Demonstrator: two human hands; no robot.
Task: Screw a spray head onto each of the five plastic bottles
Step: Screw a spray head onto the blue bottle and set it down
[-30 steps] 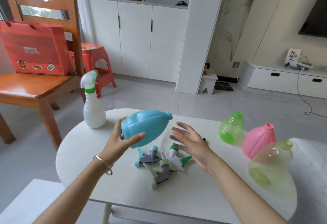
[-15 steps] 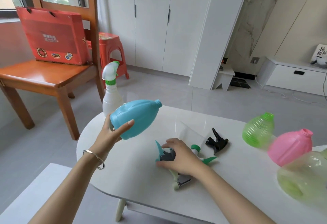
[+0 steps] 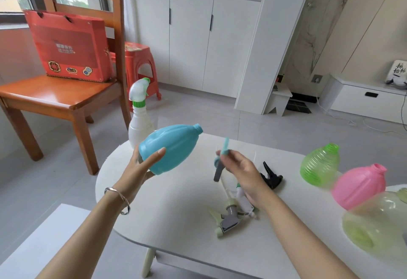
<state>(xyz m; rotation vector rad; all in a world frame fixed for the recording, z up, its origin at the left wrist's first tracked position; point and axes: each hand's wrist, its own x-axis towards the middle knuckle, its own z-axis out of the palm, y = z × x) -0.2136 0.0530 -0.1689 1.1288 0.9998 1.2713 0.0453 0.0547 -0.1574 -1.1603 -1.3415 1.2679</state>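
My left hand (image 3: 141,168) grips a blue plastic bottle (image 3: 169,147) above the white table (image 3: 167,208), its open neck tilted up and to the right. My right hand (image 3: 239,168) pinches a blue and grey spray head (image 3: 220,164) lifted off the table, just right of the bottle. A white bottle (image 3: 139,122) with a spray head fitted stands behind the blue one. Pale green (image 3: 226,219), white-green (image 3: 242,199) and black (image 3: 271,175) spray heads lie on the table. Green (image 3: 319,164), pink (image 3: 359,186) and yellow-green (image 3: 378,221) bottles lie at the right.
A wooden chair (image 3: 55,96) with a red box (image 3: 70,45) stands left of the table, and a red stool (image 3: 138,62) behind it. White cabinets (image 3: 191,36) line the far wall. A white bench (image 3: 44,239) sits at the lower left.
My right hand reached down into the pile of spray heads, took the blue and grey one and lifted it off the table. The blue bottle stayed in my left hand.
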